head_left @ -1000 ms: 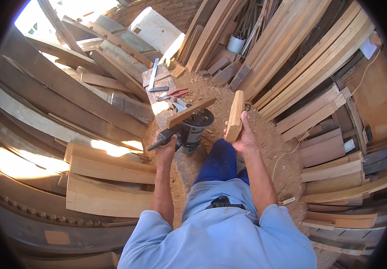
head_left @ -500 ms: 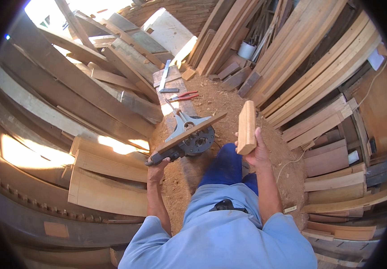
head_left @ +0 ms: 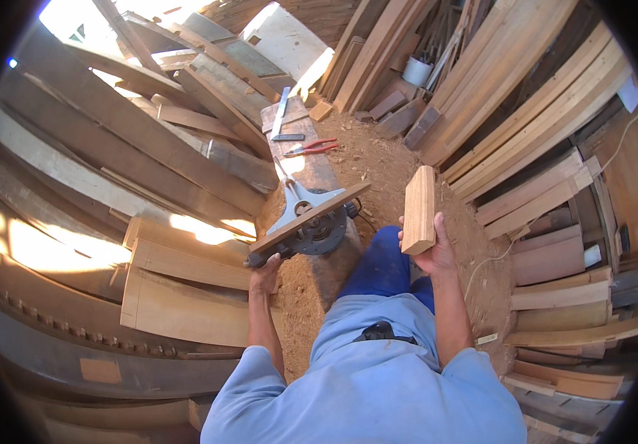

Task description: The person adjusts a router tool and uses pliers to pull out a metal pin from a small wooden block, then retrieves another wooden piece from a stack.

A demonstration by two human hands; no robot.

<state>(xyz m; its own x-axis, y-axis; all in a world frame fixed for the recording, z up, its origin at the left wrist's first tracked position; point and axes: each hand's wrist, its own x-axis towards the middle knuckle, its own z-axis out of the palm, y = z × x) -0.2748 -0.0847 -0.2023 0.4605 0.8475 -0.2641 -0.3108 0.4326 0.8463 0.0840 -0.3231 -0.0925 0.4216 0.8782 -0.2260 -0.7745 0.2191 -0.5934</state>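
Observation:
My left hand grips the black handle of a power tool that looks like a router, with a round black base and a grey metal bracket. A wooden strip runs slantwise across its face. My right hand is closed around the lower part of a short rectangular wood block, held tilted up to the right of the tool. The two things are apart. Behind the router, a plank bench bears red-handled pliers and a try square.
Long boards lean along the left, with pale curved boards near my left forearm. More planks stand at the far right, beside a white bucket. Stacked offcuts line the right. Sawdust covers the floor.
The whole view has shifted slightly. The router has turned a little, showing more of its round base. Both hands keep their hold.

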